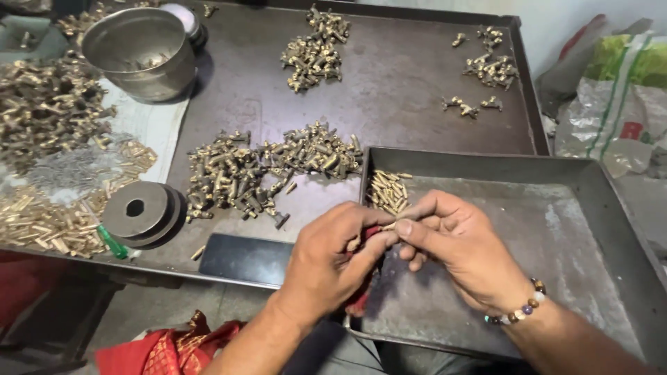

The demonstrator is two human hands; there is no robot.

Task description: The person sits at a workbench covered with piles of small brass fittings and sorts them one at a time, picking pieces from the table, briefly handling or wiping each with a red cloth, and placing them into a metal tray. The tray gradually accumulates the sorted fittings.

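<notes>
Far left: steel bowl [142, 52] upright on the dark work table [417, 76], a few brass bits inside. Below it, loose heaps of brass parts [42, 111] on a pale sheet, with a grey pile of thin pins [62, 170] and a spread of brass tubes [42, 222] nearer.

Near left: two stacked round metal discs [139, 210] with centre holes; a green-handled tool [111, 243] lies just beside them. A flat dark plate [243, 258] sits at the table's near edge.

Centre: big pile of brass fittings [264, 170] mid-table; smaller pile [316, 48] at the far side.

Left hand [333, 260]: fingers curled narrow, thumb and forefinger pinching a small brass piece [356, 243]; something red shows under the palm, can't tell what.

Right hand [451, 243]: fingertips closed tight, meeting the left hand's tips on the same piece. Beaded bracelet [517, 310] at the wrist. Both hands hover over the near left corner of the grey tray [590, 264].

In the tray's far left corner: little cluster of brass pins [389, 191].

Far right: scattered fittings [490, 66] on the table. Plastic sacks [618, 90] beyond the edge.
</notes>
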